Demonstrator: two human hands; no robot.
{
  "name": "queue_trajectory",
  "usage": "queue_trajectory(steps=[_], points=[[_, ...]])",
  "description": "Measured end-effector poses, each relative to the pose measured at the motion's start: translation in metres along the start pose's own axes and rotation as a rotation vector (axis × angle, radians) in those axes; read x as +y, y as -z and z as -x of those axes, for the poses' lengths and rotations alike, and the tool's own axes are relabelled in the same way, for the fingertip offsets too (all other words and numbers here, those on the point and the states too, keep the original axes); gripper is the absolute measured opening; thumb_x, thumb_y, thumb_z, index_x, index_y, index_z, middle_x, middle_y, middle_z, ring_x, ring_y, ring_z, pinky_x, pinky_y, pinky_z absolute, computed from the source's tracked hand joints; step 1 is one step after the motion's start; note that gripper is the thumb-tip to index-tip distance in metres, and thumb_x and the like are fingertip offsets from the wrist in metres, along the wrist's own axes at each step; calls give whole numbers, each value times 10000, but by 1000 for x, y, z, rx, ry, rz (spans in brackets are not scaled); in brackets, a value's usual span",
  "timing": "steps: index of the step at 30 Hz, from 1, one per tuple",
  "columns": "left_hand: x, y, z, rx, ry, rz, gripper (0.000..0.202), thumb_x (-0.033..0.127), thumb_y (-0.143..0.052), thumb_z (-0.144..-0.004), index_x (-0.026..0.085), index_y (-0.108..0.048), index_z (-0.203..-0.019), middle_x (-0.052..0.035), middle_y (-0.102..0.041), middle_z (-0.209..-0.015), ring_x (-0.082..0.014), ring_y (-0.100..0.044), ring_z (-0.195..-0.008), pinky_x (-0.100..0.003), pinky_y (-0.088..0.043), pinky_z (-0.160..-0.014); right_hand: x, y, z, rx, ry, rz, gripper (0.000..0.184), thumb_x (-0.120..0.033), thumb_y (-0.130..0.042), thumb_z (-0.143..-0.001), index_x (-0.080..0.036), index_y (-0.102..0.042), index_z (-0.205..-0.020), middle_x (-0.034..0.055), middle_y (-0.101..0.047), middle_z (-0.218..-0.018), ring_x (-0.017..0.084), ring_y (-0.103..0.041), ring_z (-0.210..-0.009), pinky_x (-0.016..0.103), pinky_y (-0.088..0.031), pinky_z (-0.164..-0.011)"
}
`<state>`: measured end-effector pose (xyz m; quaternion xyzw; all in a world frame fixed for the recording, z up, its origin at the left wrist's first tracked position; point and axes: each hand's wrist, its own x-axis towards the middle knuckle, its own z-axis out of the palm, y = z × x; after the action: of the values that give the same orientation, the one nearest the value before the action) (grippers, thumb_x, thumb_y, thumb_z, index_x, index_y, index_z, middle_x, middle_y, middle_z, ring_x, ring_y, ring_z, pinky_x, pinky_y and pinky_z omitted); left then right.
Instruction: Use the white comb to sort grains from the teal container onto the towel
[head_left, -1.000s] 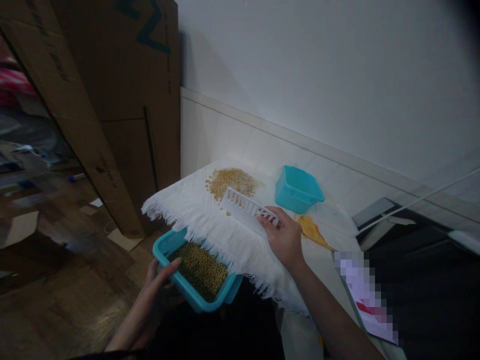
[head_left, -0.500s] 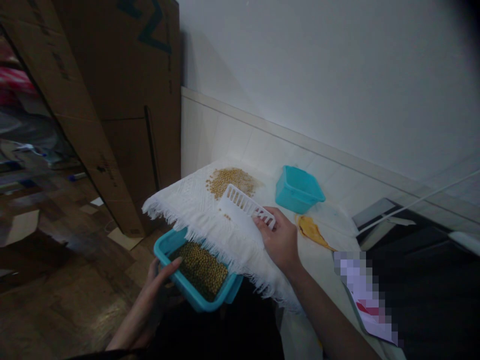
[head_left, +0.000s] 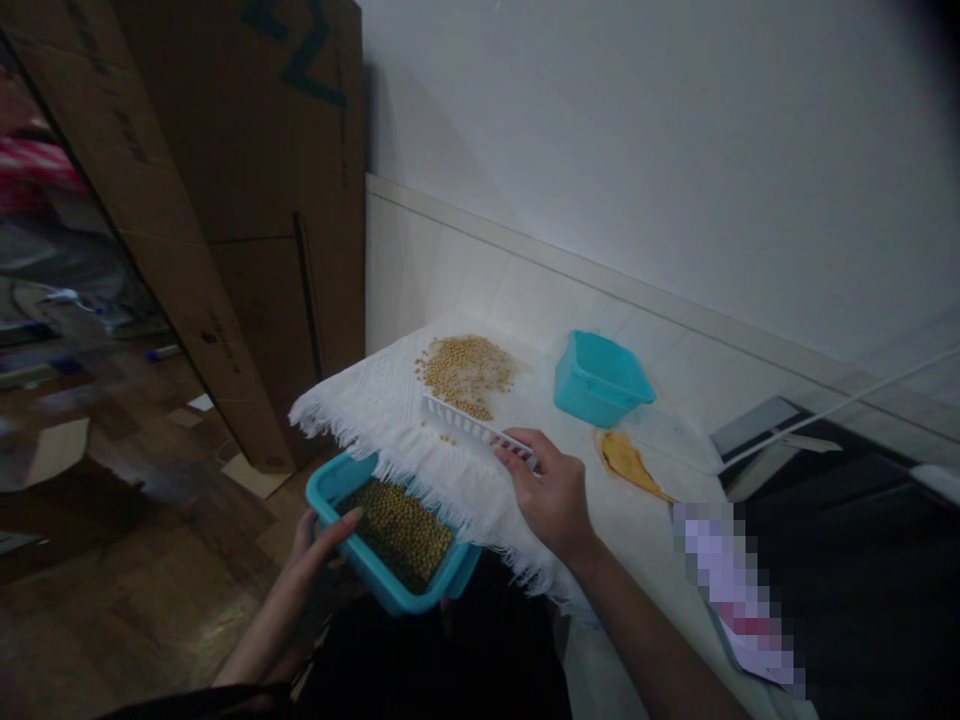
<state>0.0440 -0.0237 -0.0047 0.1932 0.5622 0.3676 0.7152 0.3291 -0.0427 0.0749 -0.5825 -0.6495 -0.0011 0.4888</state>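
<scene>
My right hand [head_left: 551, 492] grips a white slotted plastic scraper [head_left: 469, 425], its edge resting on the white fringed cloth [head_left: 390, 405] just in front of a pile of yellow beans [head_left: 465, 366]. A few stray beans lie near the scraper's edge. My left hand [head_left: 311, 560] holds a teal tub [head_left: 334, 490] of greenish beans [head_left: 397, 532] below the cloth's fringed edge, thumb hooked over its rim.
A second, empty teal tub [head_left: 600, 378] stands on the table behind my right hand. A yellow scrap [head_left: 626, 460] and a printed paper [head_left: 739, 600] lie to the right. Tall cardboard boxes [head_left: 240, 200] lean at the left, over a wooden floor [head_left: 112, 560].
The scraper has tipped from lifted and slanted to flat down on the cloth, nearer the table's edge. My left hand and the tub have barely moved.
</scene>
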Motion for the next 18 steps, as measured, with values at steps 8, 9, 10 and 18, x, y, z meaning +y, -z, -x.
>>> queue_trajectory(steps=[8,9,10,18], points=[[-2,8,-9,42,-56,13,1095,387,-1043,-696,389,-436,-1608,-96,-732,-1179,-321,-833,-888,-491,-712,-759,0,-9,-3,-8,-6,-78,145,-297,-703,-996,-246,-838,-1001,26,-872,-843,202,-820,-692,248,-637,-676],[-2,8,-8,38,-53,20,1124,367,-1053,-673,388,-433,-1611,-93,-735,-1169,-324,-835,-889,-493,-712,-765,-1,-8,-2,-15,7,-85,143,-289,-703,-1000,-244,-838,-996,24,-872,-842,198,-821,-690,243,-635,-673],[-1,8,-8,34,-51,29,1159,343,-1063,-647,384,-428,-1615,-93,-737,-1161,-327,-835,-891,-494,-711,-771,-2,-8,-2,-24,22,-93,142,-282,-702,-1003,-242,-839,-991,22,-871,-840,194,-822,-689,237,-635,-671],[-2,6,-4,31,-67,34,1006,423,-1016,-746,370,-456,-1579,-86,-725,-1153,-303,-824,-878,-493,-714,-776,-22,1,13,-89,126,-133,168,-203,-678,-1030,-238,-839,-997,10,-878,-843,170,-836,-682,202,-636,-647]])
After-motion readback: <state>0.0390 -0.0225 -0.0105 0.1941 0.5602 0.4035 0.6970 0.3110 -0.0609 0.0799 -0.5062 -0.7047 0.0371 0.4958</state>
